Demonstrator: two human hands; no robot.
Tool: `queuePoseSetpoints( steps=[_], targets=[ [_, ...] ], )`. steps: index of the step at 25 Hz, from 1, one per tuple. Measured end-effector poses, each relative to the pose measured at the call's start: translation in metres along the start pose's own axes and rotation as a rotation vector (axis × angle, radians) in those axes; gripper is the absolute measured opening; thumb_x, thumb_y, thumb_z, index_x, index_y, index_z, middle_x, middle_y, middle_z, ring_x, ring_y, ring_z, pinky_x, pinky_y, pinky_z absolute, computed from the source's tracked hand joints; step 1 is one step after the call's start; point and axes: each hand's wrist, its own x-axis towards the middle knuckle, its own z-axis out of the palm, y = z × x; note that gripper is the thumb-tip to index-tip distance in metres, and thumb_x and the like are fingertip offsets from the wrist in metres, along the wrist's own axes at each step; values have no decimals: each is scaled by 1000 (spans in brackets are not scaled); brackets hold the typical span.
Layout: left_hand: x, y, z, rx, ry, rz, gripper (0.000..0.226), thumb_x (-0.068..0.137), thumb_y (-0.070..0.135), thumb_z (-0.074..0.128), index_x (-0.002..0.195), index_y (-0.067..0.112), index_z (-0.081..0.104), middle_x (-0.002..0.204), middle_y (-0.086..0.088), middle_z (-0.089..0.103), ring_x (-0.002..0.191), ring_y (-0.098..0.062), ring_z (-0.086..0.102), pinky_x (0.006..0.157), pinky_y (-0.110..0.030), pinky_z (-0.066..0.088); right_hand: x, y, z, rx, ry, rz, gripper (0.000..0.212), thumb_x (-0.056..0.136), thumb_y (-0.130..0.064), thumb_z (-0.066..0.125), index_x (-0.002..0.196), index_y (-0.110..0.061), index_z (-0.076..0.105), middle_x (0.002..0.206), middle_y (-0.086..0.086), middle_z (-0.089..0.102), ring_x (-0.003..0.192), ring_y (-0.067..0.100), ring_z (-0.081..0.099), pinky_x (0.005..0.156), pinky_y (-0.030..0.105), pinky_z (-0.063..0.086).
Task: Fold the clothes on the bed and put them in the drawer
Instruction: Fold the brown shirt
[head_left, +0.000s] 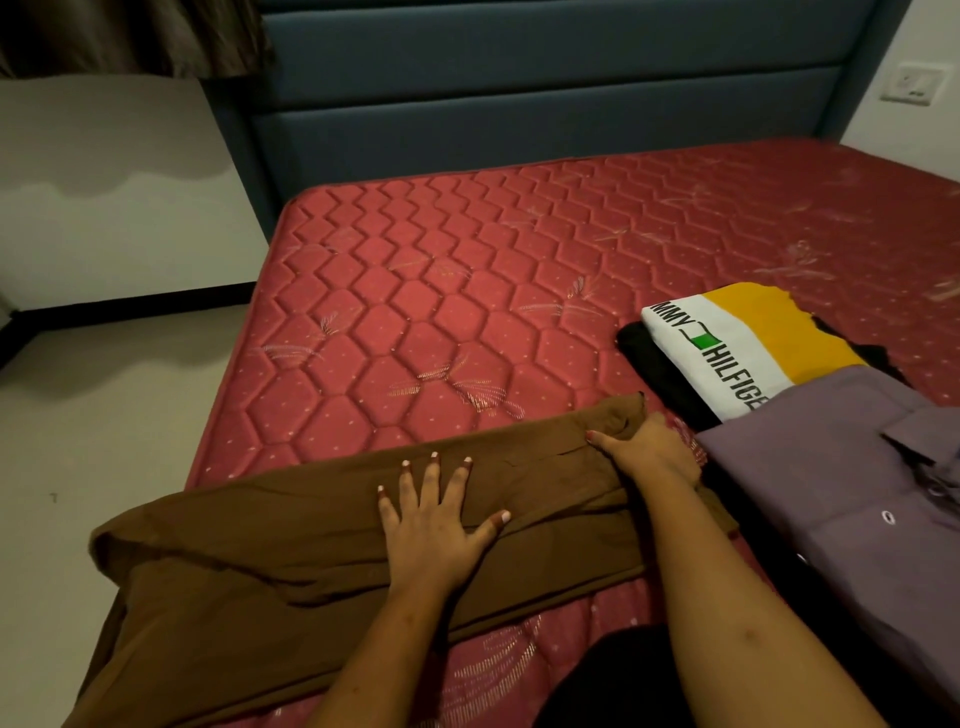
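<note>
On the bed (415, 260), left hand (434, 525) presses brown garment (260, 530).

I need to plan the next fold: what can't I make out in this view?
Head view:
1. Drawer: out of frame.
2. Brown garment: left end cut off by the bottom edge; left hand and right hand cover part.
3. Purple shirt: cut off by the right edge.
4. Black garment: mostly under the striped T-shirt.

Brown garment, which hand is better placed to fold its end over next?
Likely right: the right hand grips the end of the brown garment by the folded pile, while the left hand lies flat mid-cloth, anchoring it.
</note>
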Motion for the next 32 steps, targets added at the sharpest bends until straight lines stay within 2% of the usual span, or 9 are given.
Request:
queuePoseSetpoints(
  steps=[8,13,16,18,20,22,26,30,32],
  targets=[
    [-3,-22,-16,-223,-270,106,62,95,59,34,150,40,13,162,2,3,148,-19,-5,117,-44,-3,-44,-49,-47,-139,73,-277,48,87,-44,65,123,-14,55,123,16,60,113,37,56,86,40,47],
    [-18,-32,-54,-1633,-202,-268,36,100,47,29,127,34,48,135,-6,55,110,-17,57,97,-34,41,-146,-127,-38,-277,61,-561,31,94,-27,56,123,-14,54,124,12,61,114,32,58,89,36,47],
    [-20,-50,-59,-2020,-265,-455,69,86,73,26,123,25,58,119,-11,65,92,-27,64,73,-35,52,-193,-148,-10,43,-565,-788,40,95,-28,56,134,-21,51,124,7,61,100,24,64,84,32,48],
    [-26,-57,-55,-2052,-317,-503,76,78,73,41,126,17,60,117,-14,67,97,-32,67,73,-38,54,-191,-142,-12,409,-796,-768,30,99,-18,50,129,-17,54,116,7,62,78,18,64,71,28,50],
    [-29,-59,-49,-2027,-388,-553,73,72,59,65,128,12,59,114,-18,68,99,-33,68,77,-42,56,-163,-124,-18,660,-551,-693,23,99,-10,47,113,-21,61,108,10,64,71,16,63,63,21,48],
    [-26,-60,-48,-1997,-429,-575,89,58,48,86,133,12,53,118,-21,65,103,-36,66,75,-47,56,-122,-99,-12,488,-248,-669,27,96,-9,51,111,-28,62,109,5,66,87,20,66,73,25,48],
    [-15,-61,-49,-1794,-219,-544,57,79,3,69,131,9,46,110,-22,66,78,-27,69,56,-31,56,-109,-80,44,-167,-402,-883,65,95,-42,52,152,-29,22,158,-2,24,145,16,21,118,33,18],
    [-1,-81,-75,-1771,-38,-404,66,91,-1,56,132,42,27,115,-10,63,91,-23,65,68,-32,55,-131,-98,75,-226,-135,-1051,63,91,-68,14,149,-47,1,161,-12,6,148,14,2,118,50,2],
    [2,-97,-74,-1569,20,-433,62,89,5,63,130,40,32,111,-3,62,96,-24,63,61,-25,52,-132,-95,90,-331,-112,-1057,74,80,-75,-8,148,-49,0,161,-13,5,149,14,0,117,52,1]
  ],
)
